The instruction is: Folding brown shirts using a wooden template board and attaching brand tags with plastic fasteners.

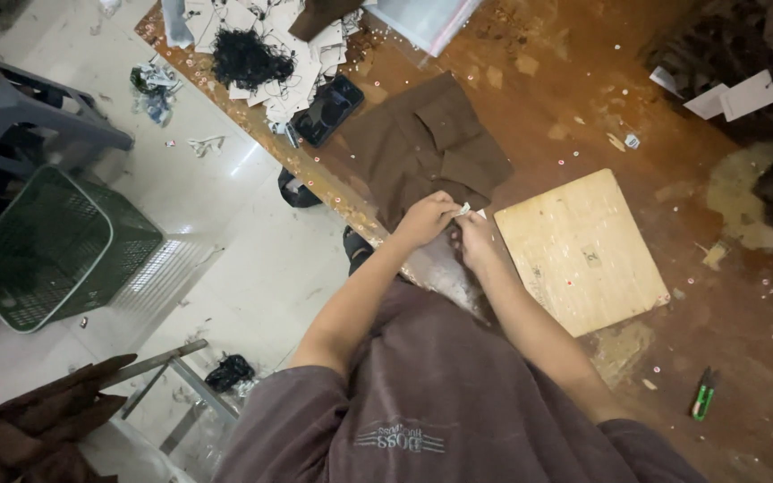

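A brown shirt (422, 148) lies folded on the worn wooden table (583, 98). My left hand (424, 219) and my right hand (474, 240) meet at the shirt's near edge. Both pinch a small white tag (469, 211) between their fingertips, right against the fabric. The tag is mostly hidden by my fingers.
A pale wooden board (579, 250) lies just right of my hands. A black phone (327, 109), white paper tags (279, 54) and a tangle of black string (248, 58) sit at the table's far end. Green snips (702, 395) lie near right. A green basket (51, 250) stands on the floor.
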